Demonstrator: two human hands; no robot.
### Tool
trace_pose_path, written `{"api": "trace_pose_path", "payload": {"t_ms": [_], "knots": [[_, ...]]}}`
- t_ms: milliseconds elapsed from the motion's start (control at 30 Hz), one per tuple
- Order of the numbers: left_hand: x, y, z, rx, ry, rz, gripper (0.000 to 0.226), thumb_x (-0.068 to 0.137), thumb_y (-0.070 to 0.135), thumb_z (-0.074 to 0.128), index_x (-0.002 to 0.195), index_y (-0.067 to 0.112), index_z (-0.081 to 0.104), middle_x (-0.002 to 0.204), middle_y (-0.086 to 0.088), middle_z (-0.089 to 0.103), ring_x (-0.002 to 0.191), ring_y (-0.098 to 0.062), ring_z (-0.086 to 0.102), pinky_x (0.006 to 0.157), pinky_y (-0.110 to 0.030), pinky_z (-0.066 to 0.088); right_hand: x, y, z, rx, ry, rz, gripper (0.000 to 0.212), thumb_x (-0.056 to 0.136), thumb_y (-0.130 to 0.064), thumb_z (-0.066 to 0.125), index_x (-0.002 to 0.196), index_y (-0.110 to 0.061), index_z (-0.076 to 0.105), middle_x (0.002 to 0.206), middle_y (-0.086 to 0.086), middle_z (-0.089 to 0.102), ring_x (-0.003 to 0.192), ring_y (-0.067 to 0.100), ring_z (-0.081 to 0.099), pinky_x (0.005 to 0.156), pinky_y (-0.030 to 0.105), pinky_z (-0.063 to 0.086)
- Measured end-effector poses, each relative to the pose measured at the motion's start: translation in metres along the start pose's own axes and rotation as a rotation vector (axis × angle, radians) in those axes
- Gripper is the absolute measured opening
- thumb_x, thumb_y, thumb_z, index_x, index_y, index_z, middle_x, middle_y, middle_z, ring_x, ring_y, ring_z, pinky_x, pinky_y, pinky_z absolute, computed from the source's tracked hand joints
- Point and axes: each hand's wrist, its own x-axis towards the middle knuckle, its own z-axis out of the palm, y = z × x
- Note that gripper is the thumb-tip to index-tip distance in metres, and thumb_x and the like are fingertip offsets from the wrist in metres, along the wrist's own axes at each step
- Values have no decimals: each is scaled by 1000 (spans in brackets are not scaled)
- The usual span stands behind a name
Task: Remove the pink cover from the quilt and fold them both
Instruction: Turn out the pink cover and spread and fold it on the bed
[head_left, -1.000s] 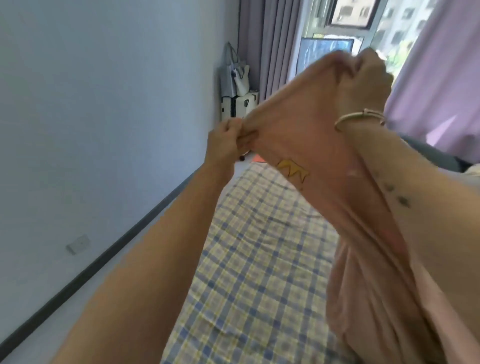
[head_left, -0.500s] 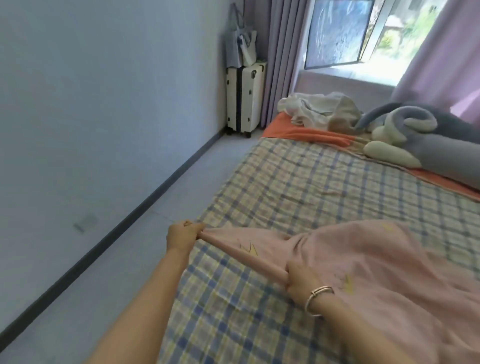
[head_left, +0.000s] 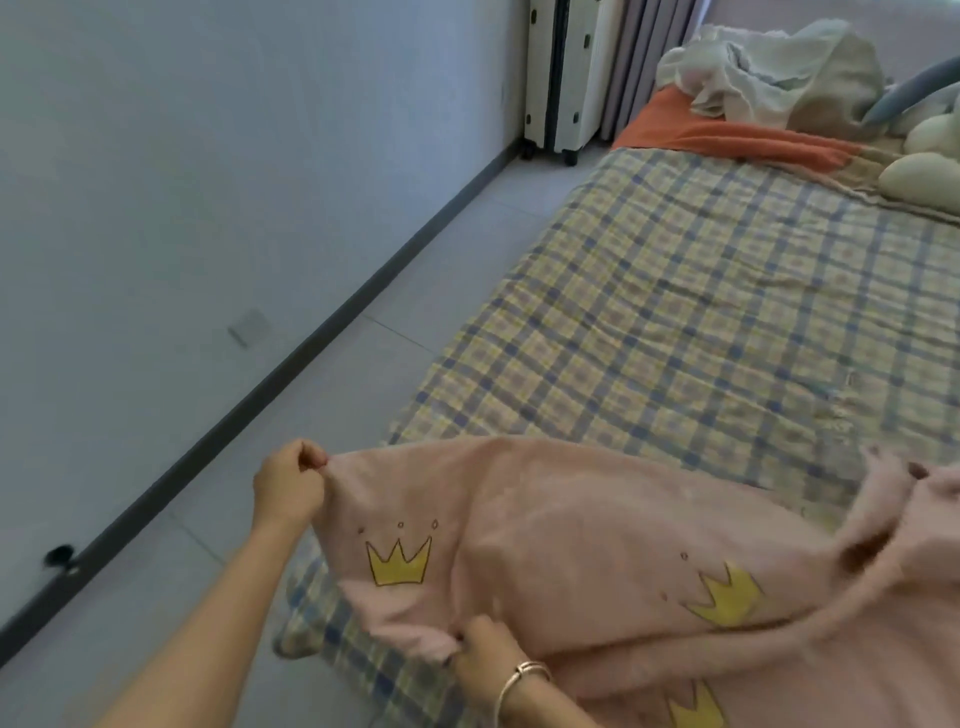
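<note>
The pink cover (head_left: 597, 525), printed with yellow crowns, lies spread over the near part of the bed. My left hand (head_left: 288, 486) pinches its far left corner, out past the bed's left edge. My right hand (head_left: 485, 657), with a bracelet on the wrist, grips the cover's near edge close to me. The cover's right side is bunched up and blurred. The plaid blue and yellow quilt (head_left: 701, 322) lies flat across the bed under the cover and reaches toward the far end.
A white wall (head_left: 182, 182) with a dark baseboard runs along the left, with a strip of grey floor (head_left: 311, 415) beside the bed. A white suitcase (head_left: 563, 78) stands in the far corner. Crumpled white cloth (head_left: 769, 73), an orange sheet (head_left: 727, 137) and plush toys (head_left: 924, 150) lie at the bed's far end.
The cover came down from in front of my face onto the bed. My hands moved apart along its edge, and the cover now lies spread wider with the crowns showing.
</note>
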Motion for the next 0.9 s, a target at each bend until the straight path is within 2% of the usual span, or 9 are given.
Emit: {"api": "trace_pose_path", "payload": {"t_ms": [167, 233, 300, 400, 567, 667, 733, 800, 900], "knots": [[-7, -59, 10, 236, -110, -84, 23, 87, -6, 44, 103, 4, 58, 119, -17, 56, 108, -31, 51, 87, -33, 38, 19, 18, 5, -54, -110, -102, 40, 85, -43, 56, 112, -14, 58, 111, 8, 61, 107, 25, 57, 80, 28, 40], [-10, -66, 21, 497, -249, -40, 34, 89, 3, 44, 123, 9, 49, 132, -12, 47, 118, -29, 46, 96, -36, 38, 25, 26, -15, -22, 81, -105, 38, 87, -42, 55, 113, -15, 58, 112, 4, 63, 106, 20, 57, 82, 24, 40], [-10, -60, 41, 722, -302, 110, 40, 91, 10, 40, 131, 16, 40, 136, -5, 42, 124, -24, 42, 99, -38, 34, 41, 41, -48, -23, 438, -69, 34, 94, -31, 45, 125, -17, 50, 122, 2, 59, 113, 19, 54, 88, 24, 39], [-14, -42, 92, 724, -351, 364, 36, 96, 16, 32, 131, 18, 41, 135, -1, 48, 122, -20, 44, 101, -37, 30, 77, 78, -101, -139, 631, 17, 50, 94, -5, 35, 142, -17, 29, 143, 7, 40, 130, 23, 39, 102, 33, 34], [-26, -21, 171, 701, -482, 561, 40, 95, 13, 34, 135, 15, 36, 136, -8, 48, 123, -27, 45, 104, -38, 28, 110, 157, -139, -540, 472, 223, 65, 92, -7, 33, 148, -23, 4, 157, 2, 9, 141, 23, 23, 113, 41, 25], [-33, -11, 195, 760, -596, 579, 60, 90, 18, 46, 144, 15, 20, 148, -5, 27, 137, -22, 26, 113, -48, 13, 103, 173, -141, -577, 297, 238, 63, 87, -11, 44, 144, -20, 19, 146, 6, 33, 127, 25, 44, 102, 34, 40], [-36, -3, 208, 805, -646, 605, 65, 86, 21, 53, 143, 14, 21, 146, -6, 27, 135, -24, 27, 111, -47, 18, 93, 169, -139, -712, 244, 195, 43, 88, -18, 46, 130, -22, 38, 131, 4, 51, 119, 22, 52, 92, 32, 44], [-40, 10, 220, 787, -726, 595, 66, 84, 25, 55, 142, 15, 24, 143, -7, 33, 132, -26, 33, 108, -43, 25, 88, 159, -142, -753, 412, 139, 30, 89, -18, 43, 118, -21, 49, 118, 4, 60, 110, 24, 57, 83, 31, 45], [-45, 42, 234, 452, -683, 535, 49, 86, 22, 55, 132, 15, 41, 131, -10, 52, 120, -29, 48, 98, -37, 38, 93, 130, -172, -377, 1122, -185, 28, 70, 2, 49, 93, -7, 64, 73, 14, 68, 62, 31, 66, 54, 26, 39]]}}
